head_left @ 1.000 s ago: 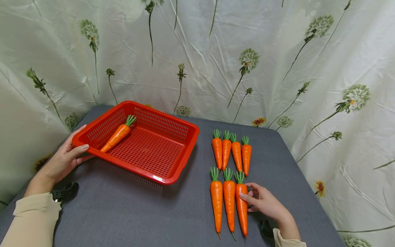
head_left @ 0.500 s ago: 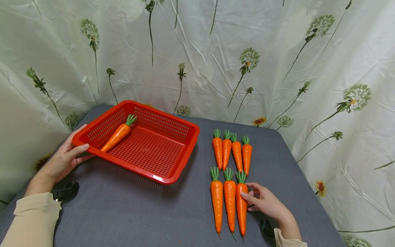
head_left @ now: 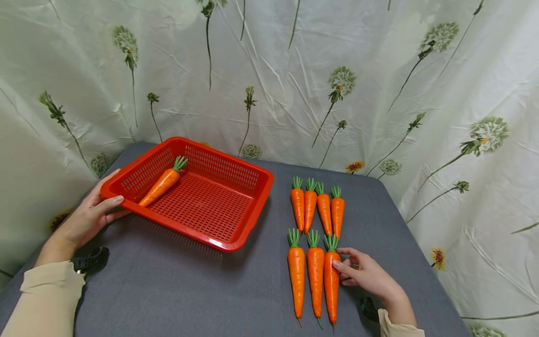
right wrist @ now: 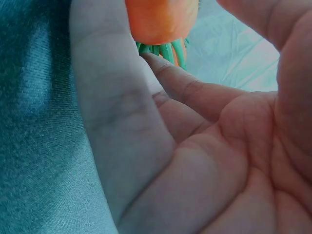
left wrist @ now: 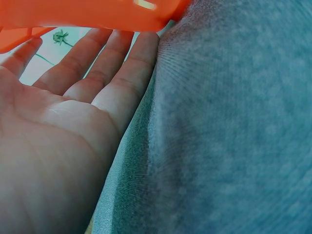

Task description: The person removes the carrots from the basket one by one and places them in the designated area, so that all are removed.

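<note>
My left hand (head_left: 90, 213) holds the red plastic basket (head_left: 248, 229) at its left end, thumb on the rim and fingers against the outside. The left wrist view shows these fingers (left wrist: 124, 83) reaching to the basket wall (left wrist: 87, 14). One carrot (head_left: 160, 188) with a green top lies inside at the left. My right hand (head_left: 370, 276) pinches the rightmost carrot of the front row (head_left: 331, 290), thumb on top and fingers along its right side. Beside it lie the middle carrot (head_left: 316, 281) and the left carrot (head_left: 296, 281), green tops pointing away from me.
Behind the front row lies a back row of several smaller-looking carrots (head_left: 324, 213), their tips close to the front tops. Grey cloth (head_left: 189, 290) covers the table. A pale curtain with dandelion prints (head_left: 269, 70) hangs along its far and side edges.
The rightmost front carrot has turned slightly under my right hand, its green top shifting right, so it lies straighter beside the middle one. My left hand keeps its hold on the basket.
</note>
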Tool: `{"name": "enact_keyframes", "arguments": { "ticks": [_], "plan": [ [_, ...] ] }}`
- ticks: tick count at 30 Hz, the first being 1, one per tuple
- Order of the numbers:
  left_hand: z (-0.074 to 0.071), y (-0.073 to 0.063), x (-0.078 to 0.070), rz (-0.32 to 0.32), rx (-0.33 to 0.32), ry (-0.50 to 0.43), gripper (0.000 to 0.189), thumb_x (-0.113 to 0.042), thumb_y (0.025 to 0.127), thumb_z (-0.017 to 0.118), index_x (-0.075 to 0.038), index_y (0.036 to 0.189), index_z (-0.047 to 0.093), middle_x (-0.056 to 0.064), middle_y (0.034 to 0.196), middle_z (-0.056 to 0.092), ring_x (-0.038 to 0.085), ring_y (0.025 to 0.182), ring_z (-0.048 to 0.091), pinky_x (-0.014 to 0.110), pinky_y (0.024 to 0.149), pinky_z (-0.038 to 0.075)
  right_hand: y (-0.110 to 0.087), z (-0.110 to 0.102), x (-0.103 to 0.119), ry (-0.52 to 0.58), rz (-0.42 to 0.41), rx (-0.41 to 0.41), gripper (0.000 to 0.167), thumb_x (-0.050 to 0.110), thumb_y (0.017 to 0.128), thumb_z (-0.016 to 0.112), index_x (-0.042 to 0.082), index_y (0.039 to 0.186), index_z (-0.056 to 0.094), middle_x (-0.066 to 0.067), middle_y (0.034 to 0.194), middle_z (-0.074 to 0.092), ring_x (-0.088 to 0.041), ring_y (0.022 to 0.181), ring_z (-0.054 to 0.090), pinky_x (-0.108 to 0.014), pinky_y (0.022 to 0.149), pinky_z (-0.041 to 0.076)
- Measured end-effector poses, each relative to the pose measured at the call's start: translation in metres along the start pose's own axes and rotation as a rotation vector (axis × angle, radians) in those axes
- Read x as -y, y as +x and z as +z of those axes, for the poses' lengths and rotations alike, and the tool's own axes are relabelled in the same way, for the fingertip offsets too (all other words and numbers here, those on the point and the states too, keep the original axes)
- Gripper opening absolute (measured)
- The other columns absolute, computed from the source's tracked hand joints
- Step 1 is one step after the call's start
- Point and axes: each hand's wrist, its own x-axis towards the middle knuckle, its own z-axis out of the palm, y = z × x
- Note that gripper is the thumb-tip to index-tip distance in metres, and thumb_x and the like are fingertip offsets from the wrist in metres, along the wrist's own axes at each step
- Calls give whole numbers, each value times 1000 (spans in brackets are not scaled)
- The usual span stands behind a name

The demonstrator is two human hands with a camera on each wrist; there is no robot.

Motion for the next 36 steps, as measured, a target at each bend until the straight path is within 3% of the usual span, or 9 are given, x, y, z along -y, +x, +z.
{"name": "enact_keyframes", "arguments": {
  "ticks": [19, 26, 36],
  "plan": [
    [0, 1, 0, -7, 1, -1, 77, -9, 112, 46, -33, 174, 6, -2, 167, 27, -10, 124, 59, 18, 88, 61, 0, -15, 20, -73, -24, -85, 69, 31, 107, 68, -11, 155, 41, -17, 111, 70, -26, 102, 76, -39, 86, 66],
    [1, 0, -2, -9, -8, -21, 77, -8, 113, 46, -32, 174, 6, -3, 167, 27, -10, 123, 59, 18, 88, 61, 10, -9, 40, -99, -54, -156, 69, 34, 107, 68, -5, 157, 40, -19, 116, 67, -24, 104, 74, -43, 89, 66],
    [1, 0, -1, -18, -14, -8, 77, -9, 113, 47, -33, 174, 7, -2, 167, 26, -11, 123, 59, 18, 88, 61, 32, 3, 78, -139, -143, -180, 68, 36, 106, 69, 1, 158, 43, -23, 119, 67, -31, 107, 74, -41, 91, 65]
  ]
}}
